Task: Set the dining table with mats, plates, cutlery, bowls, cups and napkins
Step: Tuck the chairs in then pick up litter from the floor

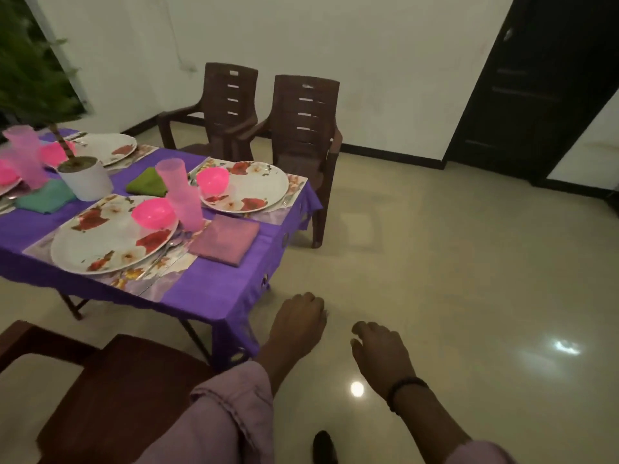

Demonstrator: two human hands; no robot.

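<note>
Floral plates point(114, 237) on mats point(157, 272)

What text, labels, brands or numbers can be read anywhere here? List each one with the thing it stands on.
None: no readable word, number, brand or sign shows in this view.
The plates and mats carry only flower prints.
The purple tablecloth has dark marks along its hanging edge, too small and blurred to read as letters.
The pink cups, the white pot, the chairs and the dark door show no lettering.
</note>
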